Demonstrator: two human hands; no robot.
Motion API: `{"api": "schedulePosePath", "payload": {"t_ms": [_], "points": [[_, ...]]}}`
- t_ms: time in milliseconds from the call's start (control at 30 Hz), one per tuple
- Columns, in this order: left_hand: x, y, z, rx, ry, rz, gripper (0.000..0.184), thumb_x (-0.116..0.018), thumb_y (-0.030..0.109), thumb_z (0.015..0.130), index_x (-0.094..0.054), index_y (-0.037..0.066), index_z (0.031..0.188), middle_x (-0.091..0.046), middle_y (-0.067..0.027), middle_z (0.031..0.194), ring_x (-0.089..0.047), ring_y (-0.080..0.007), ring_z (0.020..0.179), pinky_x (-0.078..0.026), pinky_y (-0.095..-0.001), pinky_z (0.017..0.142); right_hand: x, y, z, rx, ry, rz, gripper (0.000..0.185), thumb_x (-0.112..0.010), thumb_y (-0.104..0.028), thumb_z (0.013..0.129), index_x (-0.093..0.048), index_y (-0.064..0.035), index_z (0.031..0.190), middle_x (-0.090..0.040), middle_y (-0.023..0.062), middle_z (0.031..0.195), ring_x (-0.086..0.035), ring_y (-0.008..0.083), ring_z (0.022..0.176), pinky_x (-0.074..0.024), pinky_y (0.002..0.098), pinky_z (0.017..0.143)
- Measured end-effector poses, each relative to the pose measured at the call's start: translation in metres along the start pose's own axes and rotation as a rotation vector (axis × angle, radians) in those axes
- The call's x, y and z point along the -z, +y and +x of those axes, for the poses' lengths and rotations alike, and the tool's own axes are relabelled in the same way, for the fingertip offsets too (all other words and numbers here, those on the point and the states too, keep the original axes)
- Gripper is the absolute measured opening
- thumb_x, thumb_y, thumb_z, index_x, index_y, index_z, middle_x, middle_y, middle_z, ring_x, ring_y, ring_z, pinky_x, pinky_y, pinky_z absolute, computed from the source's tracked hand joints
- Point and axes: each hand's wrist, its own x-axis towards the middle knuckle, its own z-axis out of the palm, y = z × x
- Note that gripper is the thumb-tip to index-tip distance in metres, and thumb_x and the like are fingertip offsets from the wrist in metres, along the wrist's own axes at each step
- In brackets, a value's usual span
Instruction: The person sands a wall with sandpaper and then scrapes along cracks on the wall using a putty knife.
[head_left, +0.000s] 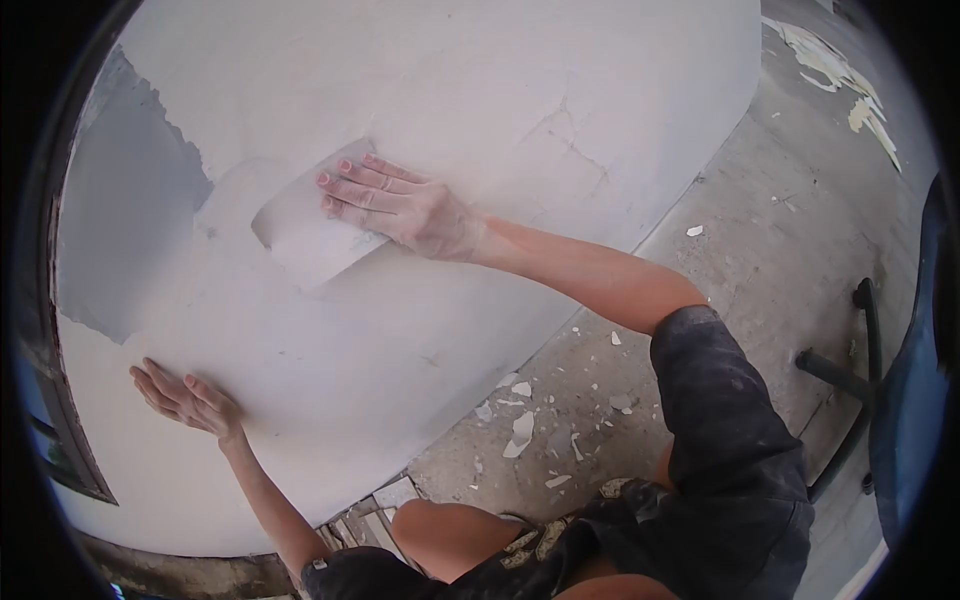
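Against the pale wall (400, 90), my right hand (415, 212) presses a sheet of sandpaper (318, 232), its fingers stretched over the sheet's upper right part. White dust coats the fingers and the back of this hand. One dark corner of the sheet curls at its left end. Lower on the same wall, my left hand (190, 402) rests with spread fingers and nothing in it. Between the two hands the wall is whitish, and a grey bare patch (125, 210) with ragged edges lies above the left hand.
Broken paint flakes (520, 432) litter the concrete floor (760, 220) along the wall's base. A blue chair (905, 420) with black legs stands at the right. At the far left is a window frame (75, 450). A crack (575, 140) runs in the wall.
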Motion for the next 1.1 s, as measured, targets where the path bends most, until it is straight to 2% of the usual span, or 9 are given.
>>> {"api": "schedulePosePath", "payload": {"t_ms": [167, 233, 333, 400, 600, 733, 867, 933, 1100], "points": [[0.0, -0.01, -0.001, -0.036, -0.004, 0.044, 0.064, -0.027, 0.049, 0.106, -0.037, 0.004, 0.15, -0.028, -0.0149, 0.16, -0.024, -0.0293, 0.147, -0.019, -0.0486, 0.118, 0.031, 0.077, 0.002, 0.35, -0.261, -0.069, 0.054, -0.067, 0.001, 0.082, -0.061, -0.0164, 0.133, -0.058, -0.0014, 0.14, -0.056, 0.0183, 0.127, -0.0417, 0.0407, 0.114], [-0.003, -0.002, 0.001, -0.037, 0.014, 0.014, 0.064, -0.027, 0.049, 0.105, -0.037, 0.004, 0.15, -0.029, -0.0143, 0.16, -0.024, -0.0288, 0.148, -0.018, -0.0489, 0.119, 0.06, 0.143, 0.002, 0.083, 0.016, -0.243, 0.057, -0.065, 0.009, 0.079, -0.063, -0.0146, 0.131, -0.059, 0.0051, 0.139, -0.053, 0.0224, 0.131, -0.033, 0.046, 0.117], [0.0, -0.003, 0.001, -0.017, 0.011, 0.018, 0.064, -0.027, 0.049, 0.105, -0.037, 0.005, 0.15, -0.029, -0.014, 0.159, -0.023, -0.0286, 0.148, -0.017, -0.0491, 0.119, 0.038, 0.118, 0.005, -0.609, 0.267, -0.284, 0.039, -0.044, -0.021, 0.105, -0.055, -0.0008, 0.136, -0.056, 0.0189, 0.137, -0.059, 0.0342, 0.122, -0.0444, 0.0426, 0.108], [-0.003, -0.004, -0.001, 0.009, 0.004, 0.028, 0.064, -0.027, 0.049, 0.105, -0.037, 0.005, 0.15, -0.029, -0.0138, 0.159, -0.023, -0.0287, 0.148, -0.017, -0.0499, 0.119, -0.002, 0.03, -0.012, -0.281, 0.216, -0.177, 0.05, -0.06, 0.005, 0.083, -0.065, -0.012, 0.129, -0.059, 0.0095, 0.138, -0.051, 0.0281, 0.133, -0.0285, 0.0523, 0.117], [0.007, -0.012, -0.001, 0.018, -0.079, 0.033, 0.064, -0.027, 0.049, 0.105, -0.035, 0.006, 0.152, -0.029, -0.0135, 0.159, -0.022, -0.0293, 0.149, -0.014, -0.0511, 0.119, 0.012, -0.004, -0.061, 0.577, -0.444, -0.017, 0.045, -0.067, -0.014, 0.084, -0.065, -0.026, 0.127, -0.055, -0.0046, 0.143, -0.051, 0.0148, 0.133, -0.0308, 0.037, 0.121], [0.0, -0.016, -0.012, -0.023, -0.029, -0.003, 0.062, -0.027, 0.048, 0.105, -0.038, 0.007, 0.151, -0.029, -0.0131, 0.16, -0.022, -0.0285, 0.149, -0.014, -0.0509, 0.119, 0.063, 0.121, -0.03, -0.321, 0.054, -0.26, 0.041, -0.055, -0.005, 0.093, -0.061, -0.011, 0.133, -0.057, 0.0042, 0.141, -0.05, 0.0246, 0.134, -0.0163, 0.052, 0.12], [0.0, -0.006, -0.007, -0.014, 0.0, -0.007, 0.061, -0.027, 0.047, 0.105, -0.039, 0.008, 0.15, -0.03, -0.0131, 0.16, -0.024, -0.0287, 0.148, -0.014, -0.0507, 0.119, 0.009, 0.048, -0.035, -0.398, 0.212, -0.19, 0.04, -0.055, -0.007, 0.092, -0.062, -0.0097, 0.132, -0.055, 0.0119, 0.142, -0.048, 0.0342, 0.134, -0.0157, 0.0525, 0.12], [0.001, -0.008, -0.009, -0.018, -0.012, 0.006, 0.061, -0.027, 0.046, 0.105, -0.039, 0.007, 0.15, -0.03, -0.0133, 0.16, -0.024, -0.0293, 0.148, -0.015, -0.0502, 0.119, -0.018, -0.043, -0.063, -0.08, -0.102, -0.028, 0.05, -0.061, -0.001, 0.087, -0.063, -0.0192, 0.133, -0.053, 0.0012, 0.146, -0.05, 0.0251, 0.135, -0.029, 0.0507, 0.118], [0.002, -0.023, -0.01, -0.08, -0.04, 0.066, 0.064, -0.026, 0.047, 0.105, -0.037, 0.004, 0.15, -0.03, -0.0143, 0.159, -0.024, -0.0304, 0.148, -0.015, -0.0491, 0.12, 0.005, 0.001, -0.057, 0.426, -0.375, 0.005, 0.045, -0.061, -0.004, 0.087, -0.065, -0.026, 0.127, -0.056, -0.0047, 0.143, -0.05, 0.0162, 0.135, -0.0217, 0.0496, 0.122]]}}
